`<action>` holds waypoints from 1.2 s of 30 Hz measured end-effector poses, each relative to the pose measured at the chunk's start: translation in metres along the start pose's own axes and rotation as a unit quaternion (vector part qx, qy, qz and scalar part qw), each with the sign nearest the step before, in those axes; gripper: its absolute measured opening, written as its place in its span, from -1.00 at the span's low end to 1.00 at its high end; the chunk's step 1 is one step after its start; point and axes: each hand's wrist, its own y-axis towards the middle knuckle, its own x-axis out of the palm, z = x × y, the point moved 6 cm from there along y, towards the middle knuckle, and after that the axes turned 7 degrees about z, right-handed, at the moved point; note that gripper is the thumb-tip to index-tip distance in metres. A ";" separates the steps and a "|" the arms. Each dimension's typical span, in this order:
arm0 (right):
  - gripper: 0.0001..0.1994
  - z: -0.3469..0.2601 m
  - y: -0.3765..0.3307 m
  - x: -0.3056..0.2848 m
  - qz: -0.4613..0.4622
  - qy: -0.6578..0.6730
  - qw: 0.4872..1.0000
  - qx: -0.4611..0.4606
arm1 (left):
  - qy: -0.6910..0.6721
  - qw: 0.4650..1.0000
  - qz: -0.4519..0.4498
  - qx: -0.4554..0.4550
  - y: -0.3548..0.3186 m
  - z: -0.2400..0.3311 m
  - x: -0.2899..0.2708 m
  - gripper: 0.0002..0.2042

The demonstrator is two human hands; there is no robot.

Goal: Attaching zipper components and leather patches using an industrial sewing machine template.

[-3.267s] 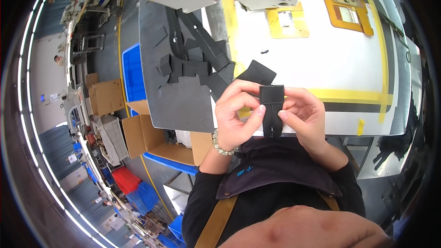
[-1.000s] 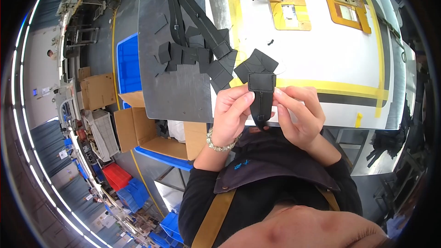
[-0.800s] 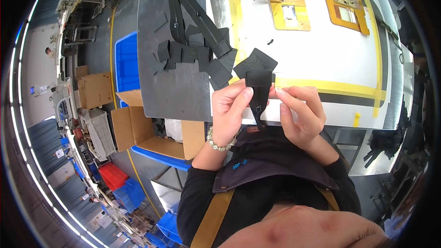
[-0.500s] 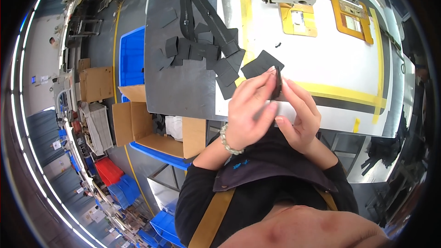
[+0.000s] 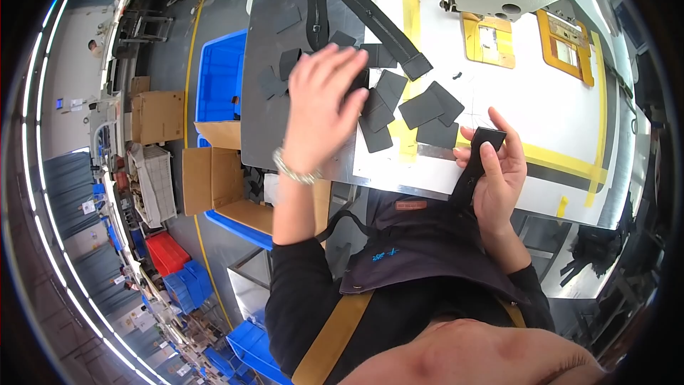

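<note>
Head view: black strip (image 5: 473, 169) pinched at the near edge of the white sheet (image 5: 527, 100)

The strip, matte and fabric-like with a squared upper end, slants across the sheet's near edge toward the dark apron (image 5: 427, 257). The right hand (image 5: 501, 184) clamps it between thumb and fingers. Flat, square-cornered black patches (image 5: 422, 109) overlap on the sheet's left part. Just left of the sheet, the left hand (image 5: 322, 103) has fingers stretched, thumb apart; contact beneath is hidden. Yellow tape (image 5: 411, 14) edges the sheet; its smooth middle stretches broadly from patches to a windowed yellow plate (image 5: 472, 46).
</note>
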 end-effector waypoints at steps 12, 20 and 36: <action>-0.56 -0.003 -0.005 0.007 -0.009 -0.028 0.999 -0.030 | -0.033 0.999 0.020 -0.001 0.020 -0.025 -0.042 -0.87; -0.79 -0.001 -0.006 0.017 -0.041 -0.022 0.998 -0.046 | -0.551 0.786 0.048 -0.278 -0.026 0.013 -0.012 -0.75; -0.76 0.006 -0.005 0.034 -0.079 -0.010 0.997 -0.005 | -0.560 0.776 0.037 -0.288 -0.043 0.047 0.029 -0.87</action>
